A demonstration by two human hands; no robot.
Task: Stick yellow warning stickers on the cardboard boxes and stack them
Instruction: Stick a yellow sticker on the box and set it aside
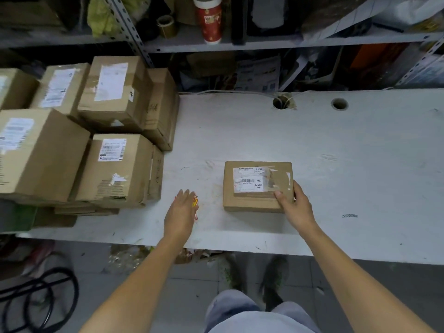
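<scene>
1. Box [257,188]: one, small and flat, alone on the table [348,169], near the front edge. One white label [248,180] with a barcode faces up.
2. Pile [79,131]: we count seven boxes at the table's left end, some set on others, most with a white label on top. The frame cuts the far left ones, so the count may fall short. The pile stands well apart from the box.
3. Stickers [195,204]: a yellow and red edge shows on the table between pile and box. Most of it is hidden, so we cannot tell how many there are.
4. Left hand [181,212]: one, palm down, fingers straight and close together, stretched over the stickers. It holds nothing. We cannot tell whether it touches them.
5. Right hand [294,204]: one, gripping the box at its near right corner, thumb on the top face, fingers curled round the right side.
6. Holes [339,103]: two, round, near the table's back edge.
7. Cup [210,19]: one, red and white, upright on the shelf [264,45] behind.
</scene>
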